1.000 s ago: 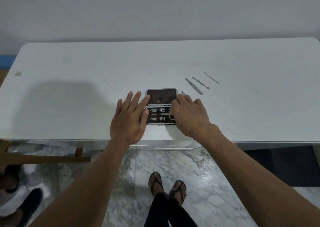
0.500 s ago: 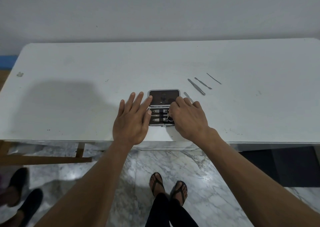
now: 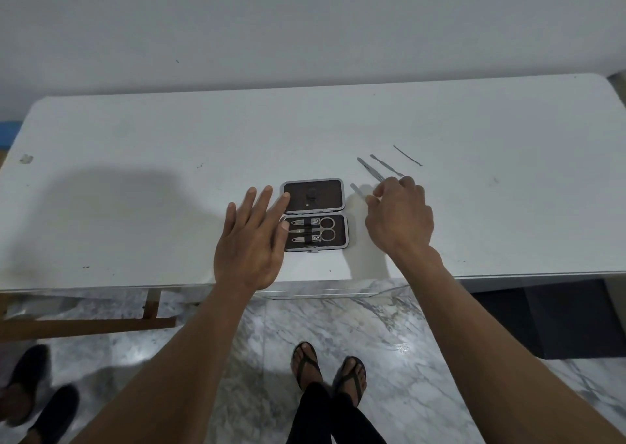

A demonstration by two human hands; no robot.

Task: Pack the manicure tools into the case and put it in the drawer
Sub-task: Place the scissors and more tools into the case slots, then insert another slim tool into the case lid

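Note:
The open manicure case (image 3: 339, 206) lies near the front edge of the white table (image 3: 135, 172). Its lower half holds two nail clippers and small scissors (image 3: 321, 229) under a strap. My left hand (image 3: 252, 240) rests flat at the case's left side, fingers spread, with the forefinger on the lid. To the right of the case, my right hand (image 3: 401, 221) pinches the near end of a short metal tool (image 3: 356, 190) that lies on the table. Beyond it lie tweezers (image 3: 370, 169), a slim pusher (image 3: 382, 162) and a thin dark stick (image 3: 407, 155).
A white drawer front (image 3: 321, 293) shows just under the table's front edge. My sandalled feet (image 3: 330, 372) stand on the marble floor. Another person's dark shoes (image 3: 37, 396) are at the lower left, beside a wooden bar (image 3: 84, 326).
My right hand has left the lower half of the case and moved right to the short metal tool. The scissors and clippers now show uncovered. My left hand has stayed put.

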